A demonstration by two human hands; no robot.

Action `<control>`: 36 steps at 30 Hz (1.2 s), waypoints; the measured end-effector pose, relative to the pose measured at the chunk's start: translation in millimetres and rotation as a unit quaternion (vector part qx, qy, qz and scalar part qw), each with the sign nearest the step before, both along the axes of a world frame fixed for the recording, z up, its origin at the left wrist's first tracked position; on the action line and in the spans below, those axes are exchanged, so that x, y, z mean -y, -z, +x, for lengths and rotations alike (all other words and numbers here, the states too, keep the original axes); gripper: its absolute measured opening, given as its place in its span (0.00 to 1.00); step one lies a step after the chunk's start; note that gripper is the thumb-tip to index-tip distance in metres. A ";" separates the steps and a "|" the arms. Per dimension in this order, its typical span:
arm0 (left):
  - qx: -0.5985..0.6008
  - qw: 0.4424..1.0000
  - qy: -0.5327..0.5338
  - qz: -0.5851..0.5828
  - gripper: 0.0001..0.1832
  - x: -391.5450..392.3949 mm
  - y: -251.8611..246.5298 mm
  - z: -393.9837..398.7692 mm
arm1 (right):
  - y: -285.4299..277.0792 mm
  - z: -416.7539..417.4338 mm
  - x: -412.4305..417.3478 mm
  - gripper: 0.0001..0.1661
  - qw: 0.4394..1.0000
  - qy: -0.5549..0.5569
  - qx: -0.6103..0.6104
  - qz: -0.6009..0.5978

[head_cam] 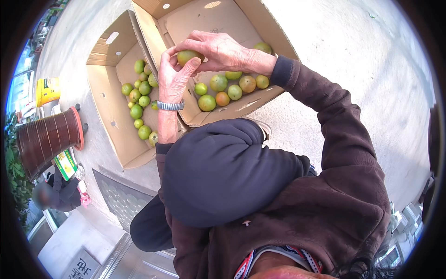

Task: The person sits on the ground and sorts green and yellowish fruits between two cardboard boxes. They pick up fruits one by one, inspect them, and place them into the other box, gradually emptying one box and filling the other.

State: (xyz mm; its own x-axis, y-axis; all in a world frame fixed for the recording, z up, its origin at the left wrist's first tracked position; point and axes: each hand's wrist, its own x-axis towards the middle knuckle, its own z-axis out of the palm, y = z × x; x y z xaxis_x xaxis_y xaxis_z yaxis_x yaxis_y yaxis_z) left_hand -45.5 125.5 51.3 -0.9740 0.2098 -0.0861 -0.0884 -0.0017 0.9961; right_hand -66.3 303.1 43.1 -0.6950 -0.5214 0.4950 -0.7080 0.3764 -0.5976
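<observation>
A greenish tomato (188, 57) with a faint orange tint is held up over the right cardboard box (209, 118). My left hand (176, 75), with a metal watch band at the wrist, grips it between thumb and fingers. From the other side my right hand (219, 50) curls its fingers over the tomato's far side, against the left fingers. Below lie several loose tomatoes, among them a green one (218, 83) and an orange one (222, 99). The left cardboard box (108, 111) holds several mostly green tomatoes (136, 111), some hidden behind my left forearm.
The boxes stand side by side on pale concrete (334, 42), their walls touching. My bent knee (216, 174) is close to them. At the left are a brown ribbed pot (52, 134), a yellow container (48, 90) and a person (62, 191). A metal grate (122, 195) lies nearby.
</observation>
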 end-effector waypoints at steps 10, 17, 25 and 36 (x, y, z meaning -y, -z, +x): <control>-0.060 0.946 -0.318 0.002 0.22 125.7 20.3 -17.7 | 81.4 -49.3 -69.5 0.34 0.882 0.076 0.325 0.333; 0.060 0.921 -0.383 0.020 0.19 169.1 69.7 -4.3 | 132.5 -42.6 -70.6 0.26 0.869 0.040 0.316 0.378; 0.110 0.916 -0.385 0.031 0.20 166.6 81.8 -14.0 | 186.5 -49.2 -95.9 0.33 0.850 0.057 0.460 0.252; 0.205 0.843 -0.269 -0.418 0.11 177.1 120.5 -18.8 | 78.4 -59.4 -62.1 0.29 0.937 0.116 0.187 0.273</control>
